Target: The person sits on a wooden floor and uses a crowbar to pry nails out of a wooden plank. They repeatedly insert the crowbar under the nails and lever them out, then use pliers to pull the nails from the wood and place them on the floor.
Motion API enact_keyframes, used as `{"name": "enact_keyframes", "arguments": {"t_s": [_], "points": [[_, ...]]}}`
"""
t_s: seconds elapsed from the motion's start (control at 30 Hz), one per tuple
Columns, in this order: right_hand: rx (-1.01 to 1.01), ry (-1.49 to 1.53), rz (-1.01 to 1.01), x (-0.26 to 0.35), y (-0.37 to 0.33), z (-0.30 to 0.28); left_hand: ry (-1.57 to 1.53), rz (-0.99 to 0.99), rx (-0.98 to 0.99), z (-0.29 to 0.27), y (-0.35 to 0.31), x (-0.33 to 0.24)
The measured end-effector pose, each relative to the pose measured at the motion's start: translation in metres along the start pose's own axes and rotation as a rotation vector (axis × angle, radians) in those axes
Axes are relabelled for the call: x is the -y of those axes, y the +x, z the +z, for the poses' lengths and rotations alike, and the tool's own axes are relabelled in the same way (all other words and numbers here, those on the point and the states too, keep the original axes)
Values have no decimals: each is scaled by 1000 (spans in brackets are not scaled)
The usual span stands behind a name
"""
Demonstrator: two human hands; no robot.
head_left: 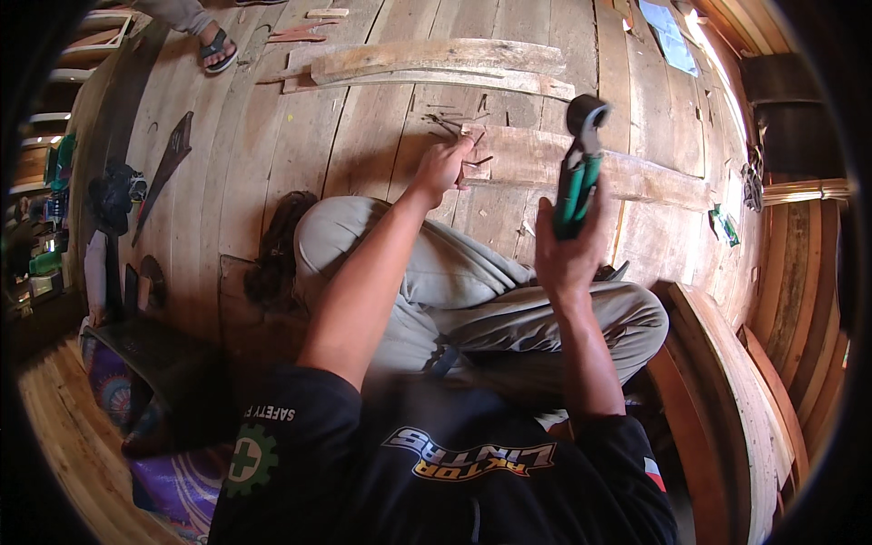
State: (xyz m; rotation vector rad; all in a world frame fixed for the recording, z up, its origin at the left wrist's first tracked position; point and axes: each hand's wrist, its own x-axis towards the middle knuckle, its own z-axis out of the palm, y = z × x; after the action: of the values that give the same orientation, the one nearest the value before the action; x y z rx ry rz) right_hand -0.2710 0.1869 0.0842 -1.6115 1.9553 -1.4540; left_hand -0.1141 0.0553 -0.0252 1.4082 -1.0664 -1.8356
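My left hand is closed at the near-left end of a wooden board, its fingertips against the board's end. Bent nails stick out by those fingers, and several loose nails lie just beyond the hand. In my right hand is a pair of green-handled pincers, raised above the board with the dark rounded head pointing away from me. The head is slightly blurred, and whether its jaws are closed is unclear.
Two more planks lie farther off on the plank floor. A handsaw is at the left. Another person's sandalled foot stands at the far left. Stacked timber leans at my right, beyond my crossed legs.
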Motion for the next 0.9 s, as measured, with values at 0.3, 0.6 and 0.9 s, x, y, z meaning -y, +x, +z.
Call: {"name": "enact_keyframes", "arguments": {"t_s": [0.3, 0.6, 0.9], "points": [[209, -110, 201, 28, 12, -18, -56, 11, -19, -2, 0, 9], [572, -330, 261, -28, -15, 14, -48, 40, -72, 18, -2, -4], [-145, 218, 23, 25, 18, -29, 22, -41, 6, -3, -3, 0]]}}
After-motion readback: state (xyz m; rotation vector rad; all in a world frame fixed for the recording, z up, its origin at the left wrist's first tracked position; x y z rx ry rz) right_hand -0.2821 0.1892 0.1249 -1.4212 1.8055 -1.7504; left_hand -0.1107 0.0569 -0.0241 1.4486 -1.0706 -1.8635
